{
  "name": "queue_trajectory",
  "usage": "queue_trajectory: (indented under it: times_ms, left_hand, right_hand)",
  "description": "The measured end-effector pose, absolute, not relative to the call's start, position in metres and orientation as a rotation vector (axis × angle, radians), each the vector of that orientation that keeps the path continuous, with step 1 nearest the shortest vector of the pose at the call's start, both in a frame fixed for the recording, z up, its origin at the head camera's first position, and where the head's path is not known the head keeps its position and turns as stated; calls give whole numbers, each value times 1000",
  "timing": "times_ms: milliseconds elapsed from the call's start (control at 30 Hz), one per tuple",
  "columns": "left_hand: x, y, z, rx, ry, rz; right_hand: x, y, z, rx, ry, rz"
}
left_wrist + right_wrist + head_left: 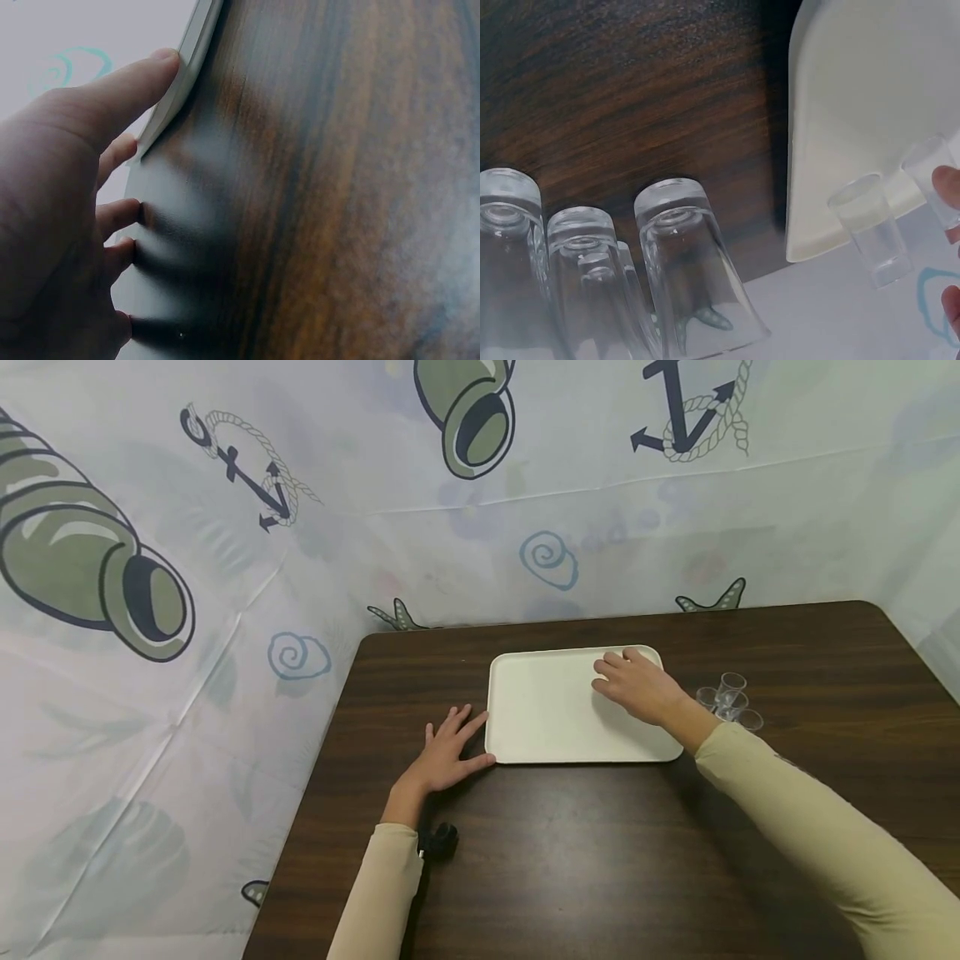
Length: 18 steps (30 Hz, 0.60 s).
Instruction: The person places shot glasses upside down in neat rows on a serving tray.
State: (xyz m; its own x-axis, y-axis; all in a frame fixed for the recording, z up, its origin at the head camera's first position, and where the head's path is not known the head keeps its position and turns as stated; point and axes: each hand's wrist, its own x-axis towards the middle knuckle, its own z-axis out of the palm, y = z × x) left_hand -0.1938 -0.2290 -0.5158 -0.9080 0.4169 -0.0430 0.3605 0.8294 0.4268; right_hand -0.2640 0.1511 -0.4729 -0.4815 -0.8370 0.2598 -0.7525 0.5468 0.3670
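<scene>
My left hand (442, 764) lies with fingers spread at the left side of a cream tray (547, 706), and its thumb touches the near-left corner. Over the tray's right half, my right hand (637, 689) pinches a small clear glass (928, 169) at its fingertips. Beside it in the right wrist view, another clear glass (874, 232) stands on the tray, seemingly rim down. From the head camera, my hand hides both of these. Several more clear glasses (729, 692) stand on the table right of the tray, close to my right forearm; the right wrist view shows them base down.
The dark wood table (562, 860) has its far edge by a patterned cloth wall (480, 552), with more cloth along the left side. A small black device (441, 842) sits at my left wrist.
</scene>
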Motion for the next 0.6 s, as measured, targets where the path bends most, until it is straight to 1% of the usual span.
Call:
queue_trajectory:
  times_ms: [600]
  left_hand:
    - [-194,-229,-515,628,2873,634]
  right_hand:
    - [-260,153,-458,1248,-2488,-198]
